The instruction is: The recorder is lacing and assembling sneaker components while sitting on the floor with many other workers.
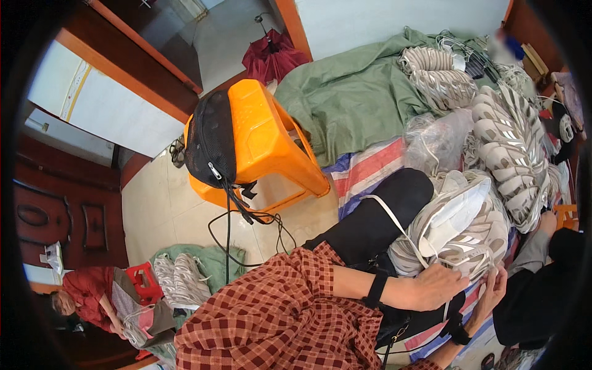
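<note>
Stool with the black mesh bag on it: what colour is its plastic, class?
The stool is bright orange, seen best in the head view.

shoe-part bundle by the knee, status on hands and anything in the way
Left hand closed on white cord; right hand at lower edge of bundle, grip unclear. Bundle beside knee. Cord crosses knee; clear plastic bag just beyond.

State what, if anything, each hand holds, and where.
The left hand grips a pale strip, apparently partway along it. The right hand is at the edge of a shoe bundle; whether it grips anything cannot be told.
</note>
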`<state>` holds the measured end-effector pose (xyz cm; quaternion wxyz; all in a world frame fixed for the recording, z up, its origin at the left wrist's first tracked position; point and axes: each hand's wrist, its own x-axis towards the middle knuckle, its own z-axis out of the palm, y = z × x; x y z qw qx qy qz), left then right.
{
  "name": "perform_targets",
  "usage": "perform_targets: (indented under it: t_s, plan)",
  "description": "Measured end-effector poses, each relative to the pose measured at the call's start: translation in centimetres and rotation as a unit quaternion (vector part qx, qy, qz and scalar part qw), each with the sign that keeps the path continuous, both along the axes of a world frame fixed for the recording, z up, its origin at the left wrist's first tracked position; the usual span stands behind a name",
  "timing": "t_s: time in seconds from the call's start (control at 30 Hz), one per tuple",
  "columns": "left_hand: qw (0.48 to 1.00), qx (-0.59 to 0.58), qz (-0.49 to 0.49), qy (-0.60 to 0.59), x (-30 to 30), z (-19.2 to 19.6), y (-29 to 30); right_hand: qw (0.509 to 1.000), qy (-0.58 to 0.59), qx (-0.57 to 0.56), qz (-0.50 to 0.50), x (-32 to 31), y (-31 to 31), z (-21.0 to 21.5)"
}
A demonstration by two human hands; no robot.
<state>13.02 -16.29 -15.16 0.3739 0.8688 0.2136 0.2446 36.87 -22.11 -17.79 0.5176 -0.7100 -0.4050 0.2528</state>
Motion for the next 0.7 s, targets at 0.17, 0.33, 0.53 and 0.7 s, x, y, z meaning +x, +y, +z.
perform_targets:
  t_s: [0.17,0.33,0.53,0.7]
  plan:
    - [0.998,-0.026,-0.059,0.026,0.0,0.7,1.0,0.998,-0.016,-0.038,0.042,0.1,-2.2,1.8]
    - [0.994,-0.029,-0.071,0.081,-0.7,0.4,6.7,0.988,-0.074,-0.132,0.035,-0.7,-1.5,2.2]
    - [0.984,0.120,-0.088,0.098,-2.0,3.1,9.2,0.980,-0.159,-0.035,0.116,-1.0,-0.7,3.4]
    - [0.973,0.183,-0.116,0.082,0.3,3.5,8.3,0.972,-0.232,0.047,-0.010,-3.0,0.6,3.3]
